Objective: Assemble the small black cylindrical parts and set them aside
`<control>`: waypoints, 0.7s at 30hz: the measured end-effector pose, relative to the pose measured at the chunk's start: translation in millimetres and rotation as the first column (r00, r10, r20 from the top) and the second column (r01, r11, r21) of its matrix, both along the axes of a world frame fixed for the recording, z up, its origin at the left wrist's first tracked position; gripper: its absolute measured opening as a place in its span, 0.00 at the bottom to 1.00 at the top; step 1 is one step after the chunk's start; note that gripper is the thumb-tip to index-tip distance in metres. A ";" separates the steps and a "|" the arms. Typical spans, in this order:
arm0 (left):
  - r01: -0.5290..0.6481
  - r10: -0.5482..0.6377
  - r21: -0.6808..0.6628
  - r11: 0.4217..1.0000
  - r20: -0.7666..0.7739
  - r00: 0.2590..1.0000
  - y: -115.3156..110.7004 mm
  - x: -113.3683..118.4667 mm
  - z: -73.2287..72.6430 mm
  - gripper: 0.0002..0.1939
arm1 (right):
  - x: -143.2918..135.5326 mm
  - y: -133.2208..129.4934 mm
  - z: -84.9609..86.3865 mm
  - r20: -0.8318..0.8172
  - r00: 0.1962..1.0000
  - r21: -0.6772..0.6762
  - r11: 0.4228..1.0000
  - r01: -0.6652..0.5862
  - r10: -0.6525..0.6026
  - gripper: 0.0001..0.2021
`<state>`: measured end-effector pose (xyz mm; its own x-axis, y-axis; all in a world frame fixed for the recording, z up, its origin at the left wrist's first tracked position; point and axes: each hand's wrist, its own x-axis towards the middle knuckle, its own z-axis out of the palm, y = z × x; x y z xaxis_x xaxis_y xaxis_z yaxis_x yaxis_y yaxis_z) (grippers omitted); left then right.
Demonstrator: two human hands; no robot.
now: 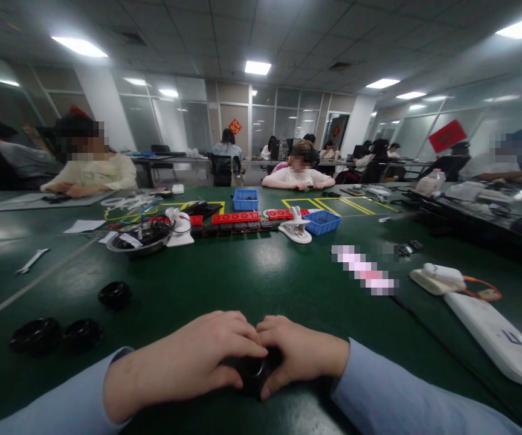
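Observation:
A shiny black round part [255, 373] stands on the green table [225, 278] near its front edge, between my two hands. My left hand [206, 350] curls round its left side and top, with the thumb low against it. From the right, my right hand [290, 353] wraps round the same part, fingertips touching those of my left hand. Much of the part is hidden under the fingers. Three more black round parts lie to the left: one [115, 295] farther back, two [35, 335] [82, 335] side by side nearer me.
Across the table's middle are a metal bowl [145, 244] with cables, a row of red blocks [236, 217], a white clamp [295, 229] and blue baskets [245, 199]. A wrench [32, 261] lies left. On the right are a white power bank [501, 338] and a black cable. People sit beyond.

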<state>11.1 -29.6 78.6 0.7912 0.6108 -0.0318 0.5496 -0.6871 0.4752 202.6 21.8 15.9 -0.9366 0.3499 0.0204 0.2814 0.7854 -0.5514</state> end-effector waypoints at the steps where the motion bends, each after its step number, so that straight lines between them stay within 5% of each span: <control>1: -0.014 0.014 -0.001 1.000 0.004 1.000 0.3 -0.1 -1.0 0.17 | 0.1 0.1 -0.4 -0.005 1.000 -0.004 1.000 -0.003 0.002 0.21; 9: -0.193 0.203 0.095 0.977 -0.117 0.972 -0.9 5.2 -13.8 0.19 | -3.0 -1.3 -8.2 -0.029 0.995 0.004 0.996 0.094 -0.094 0.20; 15: -0.445 0.507 0.270 0.854 -0.238 0.828 -7.0 21.6 -19.3 0.22 | -13.9 -12.6 -15.8 0.019 0.936 0.104 0.932 0.347 -0.350 0.23; 21: -0.460 0.601 0.447 0.767 -0.250 0.759 -8.3 26.6 -30.8 0.23 | -22.0 -21.5 -22.3 0.030 0.874 0.162 0.866 0.474 -0.484 0.22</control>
<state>37.7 -37.8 47.8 0.3048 0.9512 0.0478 0.9522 -0.3033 -0.0360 180.5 0.2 -6.5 -0.6553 0.7538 0.0489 0.6755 0.6138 -0.4086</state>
